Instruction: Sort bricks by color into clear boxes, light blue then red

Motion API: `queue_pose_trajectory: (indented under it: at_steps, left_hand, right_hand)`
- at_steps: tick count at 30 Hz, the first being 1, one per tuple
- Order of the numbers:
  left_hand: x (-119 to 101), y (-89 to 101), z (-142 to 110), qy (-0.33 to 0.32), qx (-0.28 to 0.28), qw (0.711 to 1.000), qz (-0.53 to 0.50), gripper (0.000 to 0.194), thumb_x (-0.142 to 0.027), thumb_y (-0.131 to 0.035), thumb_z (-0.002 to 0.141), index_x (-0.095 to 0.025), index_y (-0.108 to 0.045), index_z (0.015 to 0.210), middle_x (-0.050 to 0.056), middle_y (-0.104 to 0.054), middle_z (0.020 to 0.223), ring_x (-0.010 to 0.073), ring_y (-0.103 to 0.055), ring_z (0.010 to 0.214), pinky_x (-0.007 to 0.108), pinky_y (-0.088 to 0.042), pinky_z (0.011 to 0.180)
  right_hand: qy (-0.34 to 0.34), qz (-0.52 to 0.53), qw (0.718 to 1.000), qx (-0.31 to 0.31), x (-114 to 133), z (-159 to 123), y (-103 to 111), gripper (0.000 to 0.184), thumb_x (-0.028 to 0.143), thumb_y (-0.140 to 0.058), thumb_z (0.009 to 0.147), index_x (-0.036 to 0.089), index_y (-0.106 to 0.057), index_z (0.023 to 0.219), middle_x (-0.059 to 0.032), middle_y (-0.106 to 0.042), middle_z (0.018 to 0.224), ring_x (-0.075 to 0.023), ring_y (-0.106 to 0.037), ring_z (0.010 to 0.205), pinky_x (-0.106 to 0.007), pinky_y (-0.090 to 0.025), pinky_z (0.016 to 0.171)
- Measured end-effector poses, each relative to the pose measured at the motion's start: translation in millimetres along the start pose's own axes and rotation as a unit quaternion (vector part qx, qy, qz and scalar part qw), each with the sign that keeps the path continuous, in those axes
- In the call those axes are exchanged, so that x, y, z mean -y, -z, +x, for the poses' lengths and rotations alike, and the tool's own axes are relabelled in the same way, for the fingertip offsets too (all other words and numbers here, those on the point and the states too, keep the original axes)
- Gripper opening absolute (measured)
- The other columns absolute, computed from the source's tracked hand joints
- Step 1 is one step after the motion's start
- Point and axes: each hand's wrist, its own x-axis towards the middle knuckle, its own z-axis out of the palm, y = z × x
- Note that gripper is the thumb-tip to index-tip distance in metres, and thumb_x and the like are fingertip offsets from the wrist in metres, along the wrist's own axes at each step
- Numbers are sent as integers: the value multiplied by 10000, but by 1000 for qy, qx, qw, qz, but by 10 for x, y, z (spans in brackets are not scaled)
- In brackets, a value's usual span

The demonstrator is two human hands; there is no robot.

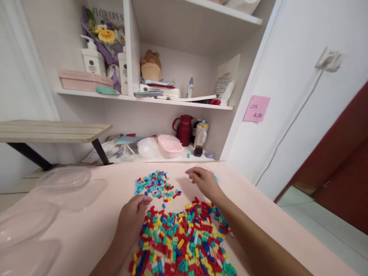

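Small colourful plastic building bricks [184, 237] lie in a big loose pile before me, in red, yellow, green, blue and white. Beyond it is a smaller heap of bricks [153, 184], mostly light blue. My left hand [133, 212] is at the left edge of the big pile, just short of the smaller heap, its fingers curled in; whatever they may hold is hidden. Above the table, right of the smaller heap, my right hand [204, 183] has its fingers loosely bent, thumb apart, with nothing seen between them. A few light-blue bricks [215, 177] show behind it, partly covered.
Several clear plastic containers [64, 178] stand at the left on the pink tabletop [115, 182]. At the back are a pink basin [170, 145], a red jug [184, 130] and a bottle with dark liquid [200, 140]. A small wooden shelf [54, 130] juts in from the left.
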Motion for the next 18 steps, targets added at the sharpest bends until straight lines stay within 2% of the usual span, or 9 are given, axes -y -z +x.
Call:
queue_pose_trajectory:
  at_steps: [3,7,10,15,18]
  left_hand:
    - [-5,0,-6,-12,-2,1000,15,326,-245,-405,768,-220,-716,859,38,-756,960,213,-695,906,331,-533,813]
    - [0,-3,-9,-33,5,999,26,347,-225,-386,785,-225,-723,868,34,-746,995,206,-684,947,329,-521,848]
    - [12,-4,-4,-44,15,998,35,349,-221,-384,794,-239,-727,858,20,-748,988,197,-681,961,315,-515,858]
    - [54,-9,12,-48,29,998,43,325,-256,-408,804,-254,-732,834,6,-759,954,195,-689,942,301,-516,842]
    - [74,-17,21,-44,27,998,41,321,-267,-415,800,-258,-735,825,2,-762,940,197,-693,932,301,-518,835]
  right_hand:
    - [67,-102,987,102,38,-129,-246,264,203,-520,880,216,-722,1050,-78,-678,1039,-191,-637,914,-297,-472,851]
    - [57,-189,973,119,-6,-222,-397,362,123,-490,881,211,-661,1188,-109,-664,1080,-229,-599,1040,-311,-433,923]
    - [43,-155,979,126,-34,-203,-382,404,93,-484,860,206,-632,1219,-91,-689,1048,-217,-609,1006,-302,-435,907]
    - [-33,14,990,139,-66,-167,-366,358,160,-364,929,186,-618,1179,-12,-714,813,-150,-644,755,-249,-475,737]
    - [-20,-34,994,103,-61,-199,-413,325,179,-441,904,204,-654,1149,-32,-709,900,-163,-645,842,-258,-464,791]
